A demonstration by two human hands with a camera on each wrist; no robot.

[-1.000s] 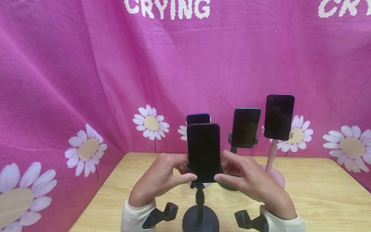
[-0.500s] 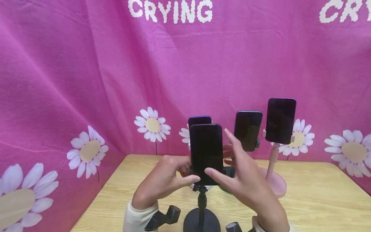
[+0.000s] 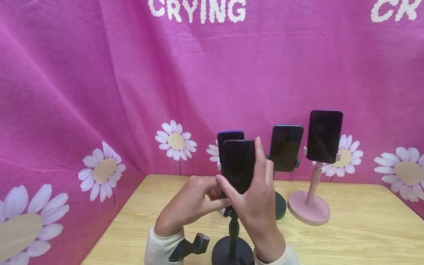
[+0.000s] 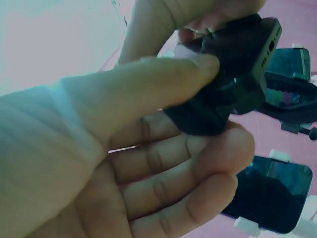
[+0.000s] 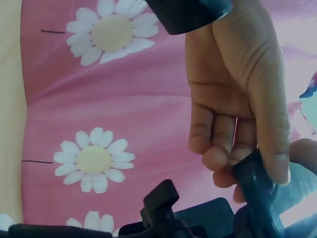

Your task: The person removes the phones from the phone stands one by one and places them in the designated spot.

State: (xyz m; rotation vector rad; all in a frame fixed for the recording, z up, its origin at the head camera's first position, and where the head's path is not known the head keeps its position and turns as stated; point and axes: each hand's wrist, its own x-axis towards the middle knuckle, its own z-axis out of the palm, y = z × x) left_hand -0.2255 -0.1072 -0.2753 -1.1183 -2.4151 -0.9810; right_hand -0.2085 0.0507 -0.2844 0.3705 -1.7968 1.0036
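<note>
In the head view, a black smartphone (image 3: 237, 162) stands upright in the clamp of a black phone stand (image 3: 233, 229) in front of the person. The left hand (image 3: 193, 204) pinches the left arm of the clamp (image 4: 210, 110) between thumb and fingers, its thumb near the phone's lower left corner. Reaching across the phone's front, the right hand (image 3: 256, 209) holds it by the sides. Its thumb lies at the left edge and its index finger runs up the right edge. The right hand covers the phone's lower right part. A charging port shows on the phone's end in the left wrist view.
Directly behind stands another phone (image 3: 230, 134), mostly hidden. To the right, one phone (image 3: 286, 147) sits on a dark green stand and another (image 3: 325, 136) on a pink stand (image 3: 309, 208). A pink daisy cloth (image 3: 281, 73) hangs behind the wooden table (image 3: 361, 217).
The right hand has left the phone's lower right corner and moved left across its front, thumb now at the left edge. The phone leans slightly differently. The left hand keeps its hold.
</note>
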